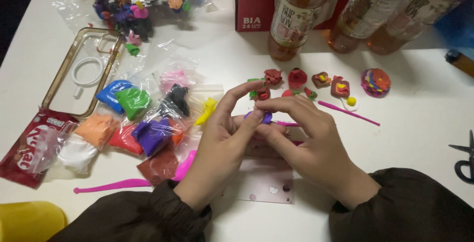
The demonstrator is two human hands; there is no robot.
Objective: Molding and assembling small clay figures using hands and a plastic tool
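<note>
- Centrally, we see both hands meet over the white counter (419,118), pinching one small purple clay piece (266,118).
- Left hand (222,143): thumb and forefinger closed on the piece.
- Right hand (311,141): fingers (276,105) narrow, gripping the same piece from above.
- Just beyond: small red clay roses (297,78) in a row.
- Left of the hands: bagged clay lumps (133,123) in many colours; pink modelling tool (348,112) right.

Soft, fairly dim indoor light falls from above and leaves the white table (419,123) bluish-grey, with faint shadows under the hands (276,133). The clear plastic bags (163,74) and the glass bottles (296,20) catch small glints. The picture is slightly soft and grainy, darkest at the left edge.
</note>
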